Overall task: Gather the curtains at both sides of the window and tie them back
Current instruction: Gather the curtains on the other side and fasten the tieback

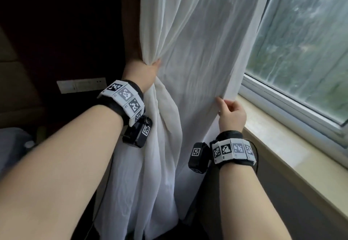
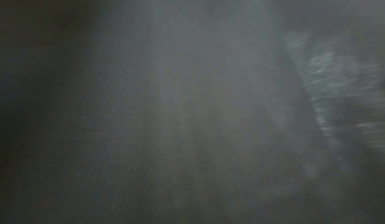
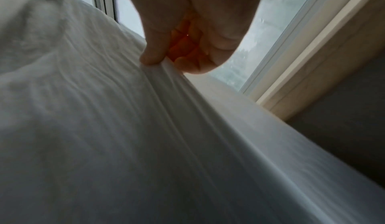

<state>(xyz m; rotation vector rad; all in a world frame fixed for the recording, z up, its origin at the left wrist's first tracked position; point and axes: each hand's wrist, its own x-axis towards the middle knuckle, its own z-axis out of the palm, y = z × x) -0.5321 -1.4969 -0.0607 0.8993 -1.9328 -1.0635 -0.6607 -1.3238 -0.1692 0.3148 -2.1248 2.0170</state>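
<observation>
Pale windowsill (image 1: 293, 157), wall switch plate (image 1: 82, 87)

A curtain (image 1: 197, 42) hangs between two hands: the left hand (image 1: 143, 72) grips its gathered folds, the right hand (image 1: 232, 114) pinches its free edge. Right of that hand lie the sill (image 1: 282, 145) and window (image 1: 305, 42).

Bare forearms; black wrist straps (image 1: 228, 134) carrying white tiles with black square codes, black camera boxes (image 1: 197, 158), thin cables.
</observation>
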